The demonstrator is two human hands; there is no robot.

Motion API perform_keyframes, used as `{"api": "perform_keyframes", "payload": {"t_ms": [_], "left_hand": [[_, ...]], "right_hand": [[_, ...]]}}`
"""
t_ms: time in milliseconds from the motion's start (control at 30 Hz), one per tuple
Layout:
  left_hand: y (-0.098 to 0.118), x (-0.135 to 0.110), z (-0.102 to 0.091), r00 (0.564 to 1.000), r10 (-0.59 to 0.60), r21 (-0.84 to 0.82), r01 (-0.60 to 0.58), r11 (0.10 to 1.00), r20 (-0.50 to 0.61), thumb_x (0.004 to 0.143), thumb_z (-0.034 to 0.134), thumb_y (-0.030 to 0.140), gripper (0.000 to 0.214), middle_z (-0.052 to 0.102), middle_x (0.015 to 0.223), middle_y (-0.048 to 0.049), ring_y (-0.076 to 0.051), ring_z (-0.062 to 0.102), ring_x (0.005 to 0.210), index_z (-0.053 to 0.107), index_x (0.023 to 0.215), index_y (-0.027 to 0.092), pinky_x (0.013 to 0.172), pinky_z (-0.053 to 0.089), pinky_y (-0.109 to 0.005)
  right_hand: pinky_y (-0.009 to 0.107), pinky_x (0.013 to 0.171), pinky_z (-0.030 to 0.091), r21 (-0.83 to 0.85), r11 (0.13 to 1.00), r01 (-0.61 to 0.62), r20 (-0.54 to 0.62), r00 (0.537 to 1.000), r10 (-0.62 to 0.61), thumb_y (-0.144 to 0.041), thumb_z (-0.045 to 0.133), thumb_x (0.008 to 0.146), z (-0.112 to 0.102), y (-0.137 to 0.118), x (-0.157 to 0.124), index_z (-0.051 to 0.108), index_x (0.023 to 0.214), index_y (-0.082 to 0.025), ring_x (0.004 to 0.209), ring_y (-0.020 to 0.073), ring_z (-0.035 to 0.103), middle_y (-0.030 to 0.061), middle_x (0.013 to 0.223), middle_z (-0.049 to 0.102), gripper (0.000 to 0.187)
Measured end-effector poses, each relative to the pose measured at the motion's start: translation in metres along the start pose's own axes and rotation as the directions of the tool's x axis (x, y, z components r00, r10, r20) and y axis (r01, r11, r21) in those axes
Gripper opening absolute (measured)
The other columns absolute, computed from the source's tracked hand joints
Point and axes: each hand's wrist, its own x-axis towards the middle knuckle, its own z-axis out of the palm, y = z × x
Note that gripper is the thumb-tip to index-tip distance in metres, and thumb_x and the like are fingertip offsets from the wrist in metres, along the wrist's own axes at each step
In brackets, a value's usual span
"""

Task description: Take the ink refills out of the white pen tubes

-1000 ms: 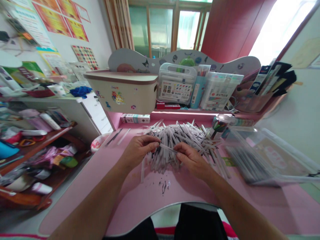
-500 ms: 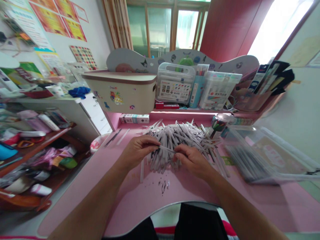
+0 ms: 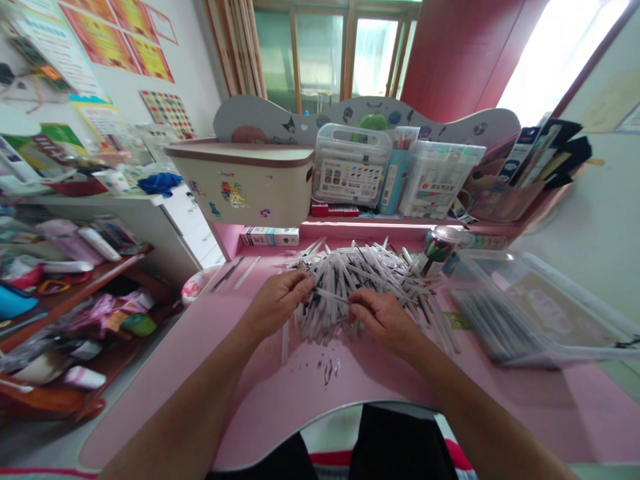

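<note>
Between my two hands lies a slim translucent white pen-like tube (image 3: 333, 296), held nearly level above a heap of similar tubes. My right hand (image 3: 377, 315) pinches its right end between thumb and fingers. At the left end, my left hand (image 3: 283, 297) is closed in a pinch, its thumb over the fingertips. What the left fingertips grip, the tube's tip or a small part, is too small to make out. Many white and dark tubes form the heap (image 3: 370, 267) just behind my hands. Small black bits (image 3: 327, 370) are scattered on the pink desk (image 3: 280, 413) in front.
On the right stands a clear plastic box (image 3: 505, 320) with dark slim sticks inside. A jar of pens (image 3: 440, 250) is behind the heap. A lidded cream bin (image 3: 245, 183) and marker cases (image 3: 353, 167) line the shelf. Loose sticks (image 3: 227, 273) lie at left.
My left fingers have shifted at the tube's left end, the thumb now lying higher and across the fingertips. My right hand keeps its hold almost unmoved.
</note>
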Motion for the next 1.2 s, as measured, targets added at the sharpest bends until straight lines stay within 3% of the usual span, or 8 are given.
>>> {"api": "perform_keyframes", "payload": {"t_ms": [167, 367, 533, 700, 767, 867, 967, 1200], "left_hand": [[0.0012, -0.0001, -0.0002, 0.998, 0.044, 0.081, -0.047, 0.996, 0.041, 0.089, 0.054, 0.035, 0.023, 0.054, 0.066, 0.0026, -0.014, 0.051, 0.064, 0.058, 0.074, 0.018, 0.061, 0.039, -0.027], [-0.0018, 0.0012, 0.0035, 0.999, 0.035, -0.102, -0.035, 0.994, 0.003, 0.086, 0.060, 0.033, 0.016, 0.058, 0.071, 0.0020, -0.013, 0.053, 0.066, 0.061, 0.082, 0.018, 0.063, 0.043, -0.027], [0.0024, 0.0006, 0.0043, 0.999, -0.003, -0.299, -0.008, 0.954, -0.036, 0.076, 0.071, 0.028, 0.013, 0.063, 0.069, 0.0019, -0.011, 0.053, 0.060, 0.066, 0.082, 0.017, 0.057, 0.043, -0.024], [0.0027, 0.0004, 0.0039, 0.995, -0.052, -0.413, 0.013, 0.911, -0.085, 0.068, 0.078, 0.025, 0.016, 0.067, 0.069, 0.0002, -0.011, 0.056, 0.059, 0.071, 0.081, 0.016, 0.056, 0.046, -0.023], [0.0015, 0.0003, 0.0039, 0.994, -0.061, -0.433, 0.014, 0.901, -0.095, 0.067, 0.079, 0.024, 0.016, 0.068, 0.069, -0.0001, -0.011, 0.057, 0.059, 0.072, 0.080, 0.016, 0.056, 0.046, -0.023], [0.0007, 0.0001, 0.0038, 0.992, -0.068, -0.455, 0.013, 0.890, -0.106, 0.066, 0.080, 0.023, 0.017, 0.068, 0.068, 0.0000, -0.011, 0.057, 0.058, 0.073, 0.080, 0.017, 0.055, 0.046, -0.023], [0.0021, -0.0001, 0.0036, 0.990, -0.070, -0.461, 0.007, 0.887, -0.119, 0.065, 0.080, 0.022, 0.017, 0.069, 0.067, -0.0001, -0.011, 0.057, 0.057, 0.074, 0.079, 0.017, 0.055, 0.046, -0.023], [0.0047, -0.0004, 0.0026, 0.986, -0.067, -0.466, -0.011, 0.885, -0.150, 0.064, 0.081, 0.020, 0.014, 0.069, 0.066, 0.0002, -0.010, 0.058, 0.057, 0.075, 0.077, 0.017, 0.055, 0.047, -0.022]], "right_hand": [[0.028, 0.069, 0.042, 0.029, 0.999, -0.037, -0.020, 0.999, 0.038, -0.022, 0.051, 0.091, 0.0026, 0.0036, 0.0003, 0.060, 0.098, -0.019, 0.074, 0.0165, 0.064, 0.0027, 0.082, 0.070, 0.012], [0.025, 0.063, 0.041, 0.016, 0.999, -0.050, -0.150, 0.987, 0.052, -0.012, 0.057, 0.078, 0.0017, 0.0012, 0.0001, 0.056, 0.090, -0.019, 0.068, 0.0134, 0.057, 0.0002, 0.078, 0.062, 0.013], [0.026, 0.067, 0.043, 0.027, 0.999, 0.042, -0.250, 0.968, -0.034, -0.014, 0.057, 0.081, -0.0036, 0.0009, 0.0004, 0.062, 0.085, -0.017, 0.074, 0.0144, 0.056, 0.0022, 0.081, 0.059, 0.007], [0.027, 0.066, 0.044, 0.172, 0.985, -0.002, -0.233, 0.972, 0.042, -0.028, 0.054, 0.089, -0.0068, 0.0018, 0.0000, 0.068, 0.097, -0.018, 0.070, 0.0145, 0.057, 0.0020, 0.076, 0.060, 0.019], [0.025, 0.061, 0.043, 0.288, 0.956, -0.050, -0.219, 0.969, 0.116, -0.028, 0.058, 0.085, -0.0060, 0.0015, -0.0004, 0.064, 0.104, -0.018, 0.066, 0.0133, 0.055, 0.0001, 0.074, 0.058, 0.023], [0.023, 0.059, 0.043, 0.396, 0.916, -0.055, -0.218, 0.964, 0.152, -0.023, 0.062, 0.077, -0.0045, 0.0016, -0.0005, 0.059, 0.093, -0.020, 0.067, 0.0118, 0.054, -0.0014, 0.076, 0.056, 0.017], [0.022, 0.057, 0.041, 0.425, 0.902, -0.080, -0.213, 0.959, 0.185, -0.025, 0.062, 0.077, -0.0043, 0.0041, -0.0004, 0.057, 0.084, -0.019, 0.064, 0.0107, 0.051, -0.0018, 0.073, 0.055, 0.011], [0.023, 0.053, 0.037, 0.454, 0.884, -0.109, -0.184, 0.960, 0.212, -0.033, 0.060, 0.083, -0.0045, 0.0073, -0.0004, 0.062, 0.096, -0.018, 0.060, 0.0107, 0.047, -0.0021, 0.069, 0.052, 0.020]]}}
